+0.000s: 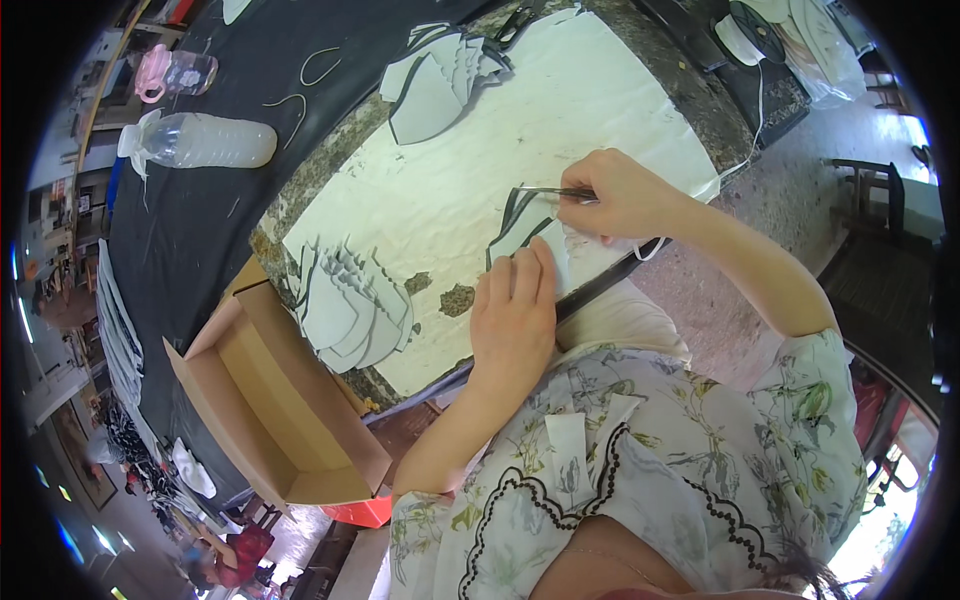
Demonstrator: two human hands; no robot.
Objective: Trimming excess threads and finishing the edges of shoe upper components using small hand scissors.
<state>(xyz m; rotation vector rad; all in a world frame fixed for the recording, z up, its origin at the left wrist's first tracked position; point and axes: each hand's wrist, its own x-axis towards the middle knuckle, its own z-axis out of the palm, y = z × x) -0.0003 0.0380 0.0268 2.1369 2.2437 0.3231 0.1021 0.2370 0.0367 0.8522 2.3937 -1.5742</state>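
Note:
A pale, flat cut piece (508,240) with black edging lies near the front edge of a white sheet (590,90). My left hand (515,315) rests on it with fingers stretched out and lying flat, covering part of it. My right hand (620,195) pinches a slim dark pointed tool (555,190), whose tip reaches the piece's far black edge. Whether the tool is tweezers, I cannot tell. Left of my left hand is a fanned stack of similar pale pieces (350,315). Another stack (430,95) with black edges lies at the far side.
An open cardboard box (285,390) stands left of the worktable. On black cloth at the far left lie a clear bottle (215,141) and a pink-lidded container (180,73). A thread spool (740,40) sits at the far right. A person (235,558) is at lower left.

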